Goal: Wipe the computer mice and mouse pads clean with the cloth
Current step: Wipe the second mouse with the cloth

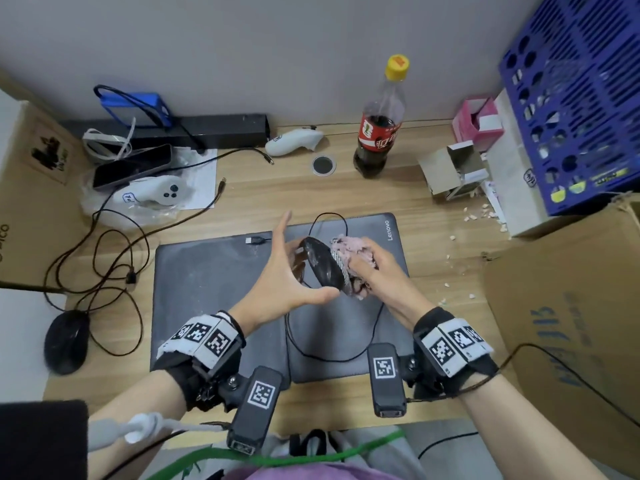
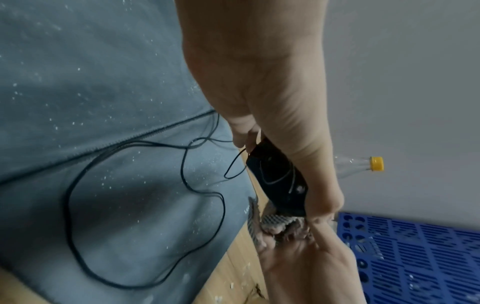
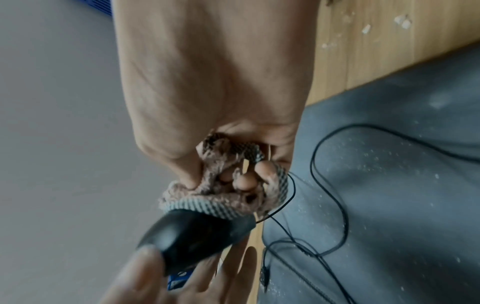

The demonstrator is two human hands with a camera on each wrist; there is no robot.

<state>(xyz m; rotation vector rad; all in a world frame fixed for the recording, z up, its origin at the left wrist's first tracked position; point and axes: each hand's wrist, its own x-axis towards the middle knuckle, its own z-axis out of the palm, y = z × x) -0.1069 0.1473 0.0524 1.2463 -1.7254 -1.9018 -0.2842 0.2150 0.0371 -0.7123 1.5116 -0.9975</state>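
My left hand (image 1: 294, 277) holds a black wired mouse (image 1: 323, 266) up above the mouse pads, thumb under its near end, fingers behind it and the index finger straight. My right hand (image 1: 375, 268) grips a bunched pinkish cloth (image 1: 349, 251) and presses it against the mouse's right side. In the wrist views the cloth (image 3: 226, 197) touches the mouse (image 3: 192, 232) at its edge, and the mouse's underside (image 2: 278, 179) faces the left wrist camera. Two grey mouse pads lie side by side below, the left pad (image 1: 207, 289) and the right pad (image 1: 384, 244), dusted with white specks. The mouse's cable (image 1: 329, 356) loops over them.
A second black mouse (image 1: 65, 341) lies at the desk's left edge among tangled cables (image 1: 104, 265). Behind stand a cola bottle (image 1: 379, 133), two white controllers (image 1: 294, 142) and a phone (image 1: 131, 168). A blue crate (image 1: 581, 98) and cardboard box (image 1: 571, 323) crowd the right; white crumbs (image 1: 485, 213) lie there.
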